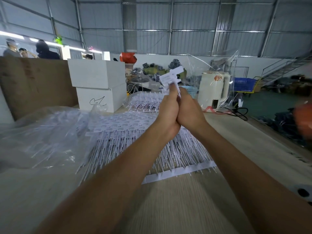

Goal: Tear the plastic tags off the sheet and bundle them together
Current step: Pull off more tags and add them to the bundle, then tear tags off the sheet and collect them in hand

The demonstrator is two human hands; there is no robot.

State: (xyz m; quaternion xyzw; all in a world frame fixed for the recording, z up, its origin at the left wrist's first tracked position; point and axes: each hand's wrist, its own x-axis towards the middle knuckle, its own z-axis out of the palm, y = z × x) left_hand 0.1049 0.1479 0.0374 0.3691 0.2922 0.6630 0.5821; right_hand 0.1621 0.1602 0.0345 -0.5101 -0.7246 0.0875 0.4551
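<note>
At far left we see a crumpled clear plastic bag (49, 132), glossy and translucent, holding thin white strips that show through it. Behind it stand a brown board (33, 85) and two matte white boxes (99, 85), one stacked on the other, the lower marked with a black scribble.

In the middle, sheets of white plastic tags (135, 141) lie spread on the pale wood-grain table (185, 208): flat rectangular heads in rows, long thin tails fanning toward us, joined along a flat strip at the near edge. More sheets are piled farther back.

Above them our two bare forearms meet. Our left hand (168, 112) is clenched around a small bundle of torn-off tags (172, 76), thumb up along the stems, the printed rectangular heads sticking out above it. Our right hand (190, 108) presses against the left, fingers curled around the same stems. Both hands are raised clear of the table.

The near table surface is bare wood. To the right stands a cream kettle (213, 90) beside a stiff clear plastic wrap (224, 65); the table's right edge runs diagonally, with green floor beyond it.
</note>
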